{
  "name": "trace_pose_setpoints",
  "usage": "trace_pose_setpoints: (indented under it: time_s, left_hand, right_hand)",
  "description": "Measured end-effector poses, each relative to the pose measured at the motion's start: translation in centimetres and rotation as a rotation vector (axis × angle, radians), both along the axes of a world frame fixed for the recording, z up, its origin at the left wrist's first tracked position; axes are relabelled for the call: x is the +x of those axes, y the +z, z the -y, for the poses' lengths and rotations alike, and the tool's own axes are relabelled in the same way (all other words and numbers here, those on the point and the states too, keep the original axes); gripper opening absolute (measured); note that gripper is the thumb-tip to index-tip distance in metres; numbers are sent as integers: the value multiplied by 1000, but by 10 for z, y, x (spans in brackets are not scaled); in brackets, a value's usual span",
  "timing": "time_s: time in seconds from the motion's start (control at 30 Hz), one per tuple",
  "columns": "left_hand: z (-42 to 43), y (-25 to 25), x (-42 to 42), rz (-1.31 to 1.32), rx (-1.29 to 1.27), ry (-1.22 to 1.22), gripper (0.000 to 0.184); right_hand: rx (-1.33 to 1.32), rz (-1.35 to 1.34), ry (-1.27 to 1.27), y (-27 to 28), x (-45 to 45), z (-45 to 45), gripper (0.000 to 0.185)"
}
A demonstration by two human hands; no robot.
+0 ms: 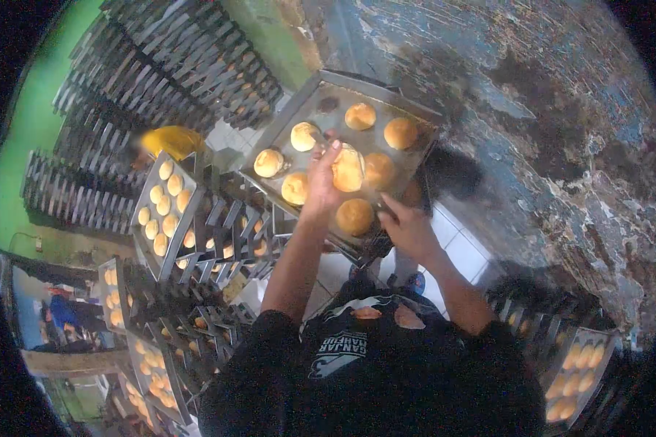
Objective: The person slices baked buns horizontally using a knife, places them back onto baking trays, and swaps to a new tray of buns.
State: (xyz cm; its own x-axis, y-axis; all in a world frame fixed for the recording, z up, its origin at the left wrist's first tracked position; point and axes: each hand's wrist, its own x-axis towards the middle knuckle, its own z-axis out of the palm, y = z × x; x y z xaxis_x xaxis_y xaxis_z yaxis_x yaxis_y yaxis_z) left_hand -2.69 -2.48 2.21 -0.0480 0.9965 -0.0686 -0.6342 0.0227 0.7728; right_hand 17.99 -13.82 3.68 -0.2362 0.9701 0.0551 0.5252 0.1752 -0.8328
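Note:
My left hand (325, 178) is closed around a round golden bun (349, 172), lifted just over a metal baking tray (372, 141). Several more buns sit spread out on that tray, one of them a browned bun (355, 217) near its front edge. My right hand (410, 230) is at the tray's near right side, close to this bun. Its fingers are curled together; blur at the fingertips hides what they hold, if anything.
Stacked trays of buns (166, 207) stand at the left, and another tray of buns (576, 371) is at lower right. Dark stacked trays (175, 58) line the green wall. A person in yellow (173, 140) is behind the left stack. A peeling wall (532, 109) rises at right.

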Motion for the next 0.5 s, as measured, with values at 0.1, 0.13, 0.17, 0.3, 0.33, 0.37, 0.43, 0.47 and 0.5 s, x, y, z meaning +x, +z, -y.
trace_pose_setpoints:
  time_s: [0.1,0.13,0.17,0.3,0.33,0.37,0.43,0.47,0.5]
  left_hand:
    - [-13,3,-24,-65,-35,103,45]
    - [-13,2,-26,-62,-35,109,45]
    - [-13,0,-27,-60,-14,102,42]
    - [-12,-16,-11,65,-63,77,37]
    - [-15,-19,-9,64,-63,74,37]
    - [-18,-21,-6,172,-69,59,35]
    - [-22,-18,2,279,-119,67,32]
    - [-27,-20,-1,279,-118,62,32]
    - [-36,-28,-8,260,-92,40,33]
  right_hand:
    - [-37,-30,25,4,16,26,47]
    - [-100,-80,33,7,19,29,47]
    - [-99,-78,36,3,15,26,47]
    - [-83,-102,-26,-11,-16,6,46]
    - [-31,-81,-27,-9,-26,-7,47]
    - [-29,-82,-30,-7,-36,-19,47]
    - [75,-58,-64,-6,-50,-38,47]
    - [77,-57,-68,-8,-51,-42,47]
    - [64,-75,-65,-10,-54,-46,48]
